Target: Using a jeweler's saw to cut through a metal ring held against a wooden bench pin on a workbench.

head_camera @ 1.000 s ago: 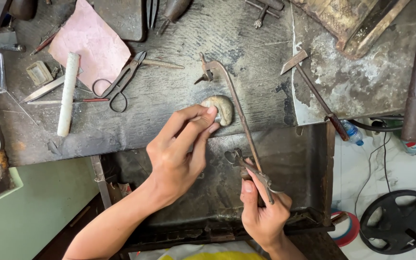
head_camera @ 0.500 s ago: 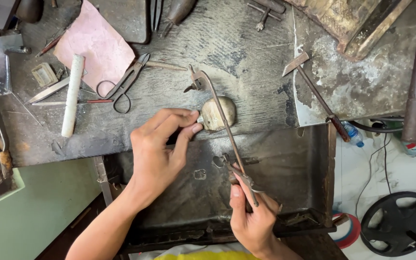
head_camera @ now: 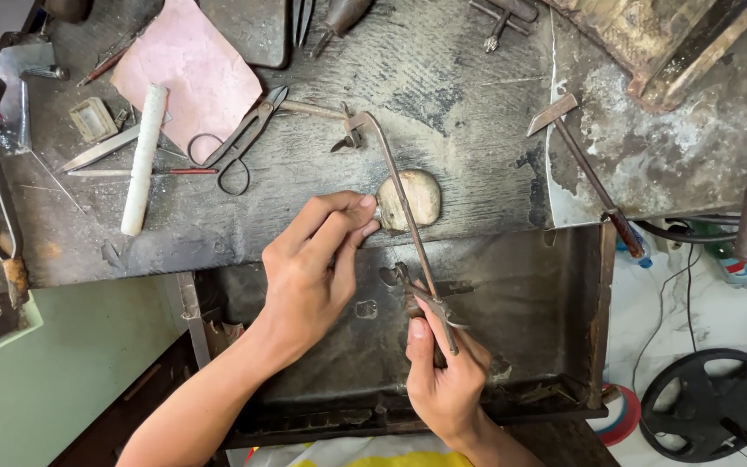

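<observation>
Right hand grips saw frame; workpiece unclear.

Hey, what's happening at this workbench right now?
A person is working at a worn, dark workbench with both bare hands. The right hand grips the handle of a jeweller's saw frame, which runs up across a rounded bench pin at the bench edge. The left hand has its fingertips pinched against the pin beside the saw; what they hold is too small to tell. Shears, a white rod, a pink cloth and a small hammer lie apart on the bench.
</observation>
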